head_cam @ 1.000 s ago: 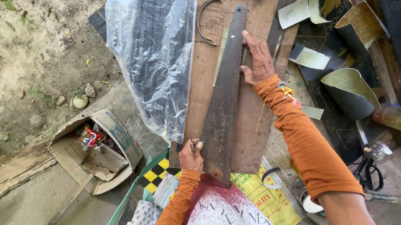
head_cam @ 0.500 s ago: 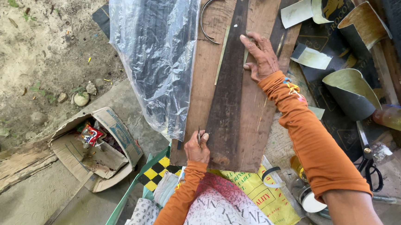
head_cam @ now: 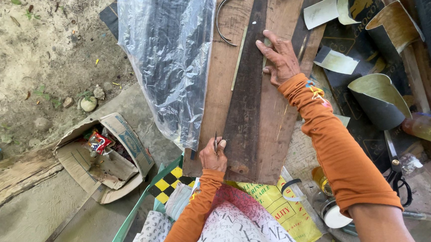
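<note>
A long dark metal straightedge lies lengthwise on a brown wooden board. My right hand presses flat on its upper half, fingers spread across it. My left hand is at the straightedge's lower left edge and pinches a small thin blade that points up along that edge. A narrow pale strip lies beside the straightedge, higher up the board. A curved metal wire rests near the board's top. Both arms wear orange sleeves.
A clear plastic sheet over dark material lies left of the board. An open cardboard box of wrappers sits on the ground at left. Curled sheet offcuts, black scissors, a tape roll and a yellow bag crowd the right.
My left hand with the blade has edged slightly right, closer against the straightedge's lower edge. My right hand stays pressed on the straightedge.
</note>
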